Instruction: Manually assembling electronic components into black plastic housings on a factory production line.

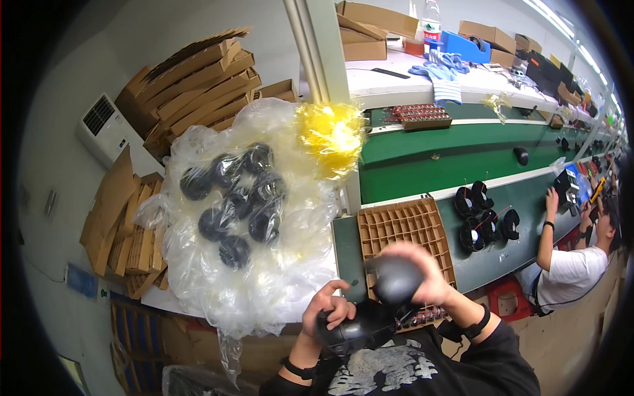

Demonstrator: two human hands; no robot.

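Close to my body, my left hand has its fingers wrapped round a glossy black rounded shell. My right hand, slightly blurred by motion, grips a black dome-shaped part just above and to the right of that shell. The two parts overlap in view, and I cannot tell if they touch. Behind my right hand lies a cardboard divider tray with many small cells. Small red and silver parts show below the right hand, partly hidden by it.
Clear plastic bags with several black round parts cover the left table. A yellow bundle of strips hangs by a post. Black wired housings stand right, before the green conveyor. A co-worker sits far right; flattened cartons are stacked behind.
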